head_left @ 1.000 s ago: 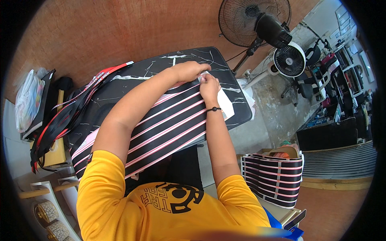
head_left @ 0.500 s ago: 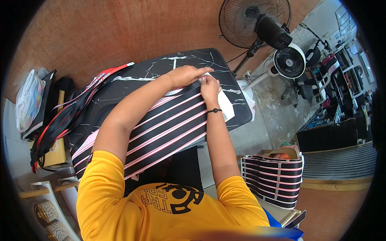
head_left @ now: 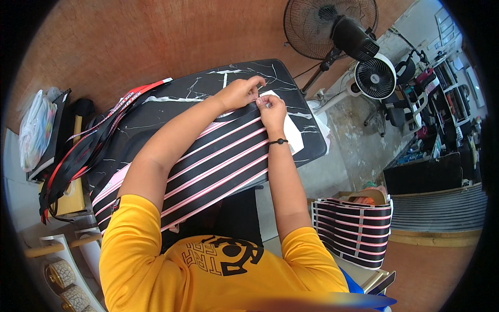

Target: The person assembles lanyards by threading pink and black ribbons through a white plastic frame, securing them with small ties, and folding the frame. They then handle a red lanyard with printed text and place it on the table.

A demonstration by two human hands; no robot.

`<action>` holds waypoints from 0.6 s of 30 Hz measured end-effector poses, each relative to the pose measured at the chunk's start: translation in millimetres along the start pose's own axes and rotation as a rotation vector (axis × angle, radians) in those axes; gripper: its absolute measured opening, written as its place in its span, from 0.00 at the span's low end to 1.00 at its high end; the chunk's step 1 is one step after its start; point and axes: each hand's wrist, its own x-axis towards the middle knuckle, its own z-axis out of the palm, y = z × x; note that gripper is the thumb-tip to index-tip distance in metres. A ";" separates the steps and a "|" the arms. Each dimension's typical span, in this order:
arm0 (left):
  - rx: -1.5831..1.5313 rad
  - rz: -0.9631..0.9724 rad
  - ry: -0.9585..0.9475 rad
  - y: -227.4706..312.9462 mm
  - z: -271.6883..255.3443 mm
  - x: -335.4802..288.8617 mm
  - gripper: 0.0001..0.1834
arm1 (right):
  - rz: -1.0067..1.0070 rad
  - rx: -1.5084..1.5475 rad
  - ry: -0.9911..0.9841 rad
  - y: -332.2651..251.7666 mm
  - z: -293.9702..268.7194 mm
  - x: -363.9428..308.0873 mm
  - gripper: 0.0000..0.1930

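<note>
A large sheet with wide black bands and thin pink and white stripes (head_left: 218, 156) lies aslant across the black marble-patterned table (head_left: 208, 86). At its far right corner my two hands meet. My right hand (head_left: 273, 112) is closed in a pinch on the sheet's edge, thumb against fingers. Just left of it, my left hand (head_left: 240, 94) has its fingers curled and the fingertips close to the right ones. Whatever it pinches is too small to make out. White paper (head_left: 294, 134) sticks out beside my right wrist.
Black and red lanyard straps (head_left: 99, 138) hang over the table's left end. Another striped sheet (head_left: 353, 234) drapes over a box at the right. A black stand fan (head_left: 353, 39) and a white fan (head_left: 375, 78) stand beyond the table. A plastic bag (head_left: 37, 127) sits far left.
My left hand has drawn back slightly, its stretched fingers now curled up. My right hand has turned a little, its pinch now showing at the sheet's corner.
</note>
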 end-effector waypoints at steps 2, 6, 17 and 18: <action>-0.098 -0.081 0.010 -0.2 0.8 1.8 0.22 | 0.001 0.022 0.002 -0.2 -0.8 -0.9 0.08; -0.127 -0.172 0.019 0.9 2.7 4.1 0.23 | 0.049 0.032 -0.038 0.9 -2.1 -1.1 0.09; 0.120 0.058 -0.146 17.5 -5.6 6.2 0.29 | 0.012 0.015 0.001 5.1 -0.1 0.6 0.07; 0.136 0.072 -0.147 19.2 -5.4 6.5 0.29 | 0.002 -0.003 -0.001 5.2 -0.8 0.8 0.06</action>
